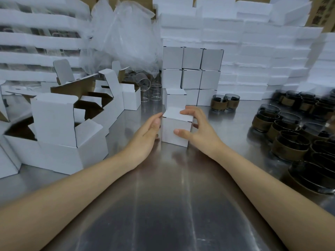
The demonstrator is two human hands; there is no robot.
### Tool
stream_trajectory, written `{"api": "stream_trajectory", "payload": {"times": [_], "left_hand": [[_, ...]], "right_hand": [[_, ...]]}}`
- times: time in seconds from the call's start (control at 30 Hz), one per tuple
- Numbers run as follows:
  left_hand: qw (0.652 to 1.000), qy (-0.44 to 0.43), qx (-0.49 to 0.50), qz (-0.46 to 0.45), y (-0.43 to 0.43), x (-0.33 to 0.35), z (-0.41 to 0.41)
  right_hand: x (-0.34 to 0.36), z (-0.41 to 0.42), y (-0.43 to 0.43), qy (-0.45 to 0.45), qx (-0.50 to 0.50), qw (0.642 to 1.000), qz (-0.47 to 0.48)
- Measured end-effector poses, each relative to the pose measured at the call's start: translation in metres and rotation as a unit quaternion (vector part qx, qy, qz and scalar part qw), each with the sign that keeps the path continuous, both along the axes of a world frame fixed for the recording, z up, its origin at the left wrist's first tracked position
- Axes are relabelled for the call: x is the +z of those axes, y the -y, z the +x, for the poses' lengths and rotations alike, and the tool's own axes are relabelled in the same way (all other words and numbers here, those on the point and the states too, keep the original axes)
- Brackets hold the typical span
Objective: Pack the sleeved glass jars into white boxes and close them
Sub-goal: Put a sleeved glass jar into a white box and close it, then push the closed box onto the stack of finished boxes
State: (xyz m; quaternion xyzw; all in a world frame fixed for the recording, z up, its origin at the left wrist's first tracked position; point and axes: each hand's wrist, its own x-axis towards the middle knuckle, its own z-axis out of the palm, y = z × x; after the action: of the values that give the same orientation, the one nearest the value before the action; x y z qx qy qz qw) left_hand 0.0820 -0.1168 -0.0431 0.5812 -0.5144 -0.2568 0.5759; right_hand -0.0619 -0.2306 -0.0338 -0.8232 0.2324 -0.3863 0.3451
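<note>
two hands meet on a closed white box [172, 125] at frame centre on the steel table [163, 196]: the left hand [147, 132] lays straight fingers against its left side, the right hand [196, 131] grips it, thumb on the front, fingers curled over the top. sleeved glass jars [290, 145] crowd the right of the frame, open white boxes [58, 127] the left.

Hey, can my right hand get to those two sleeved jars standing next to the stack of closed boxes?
Probably yes. The two sleeved jars stand just beyond the right hand with only bare table between, but that hand grips the closed box and must let go first.
</note>
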Motion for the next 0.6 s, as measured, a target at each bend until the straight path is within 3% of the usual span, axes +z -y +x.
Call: {"api": "stream_trajectory", "payload": {"times": [0.23, 0.6], "left_hand": [[0.999, 0.015, 0.028, 0.032, 0.003, -0.007, 0.005], [0.999, 0.012, 0.034, 0.021, 0.008, -0.01, 0.005]], "right_hand": [[-0.002, -0.01, 0.019, 0.027, -0.183, 0.983, 0.022], [-0.008, 0.006, 0.059, -0.034, -0.264, 0.963, -0.032]]}}
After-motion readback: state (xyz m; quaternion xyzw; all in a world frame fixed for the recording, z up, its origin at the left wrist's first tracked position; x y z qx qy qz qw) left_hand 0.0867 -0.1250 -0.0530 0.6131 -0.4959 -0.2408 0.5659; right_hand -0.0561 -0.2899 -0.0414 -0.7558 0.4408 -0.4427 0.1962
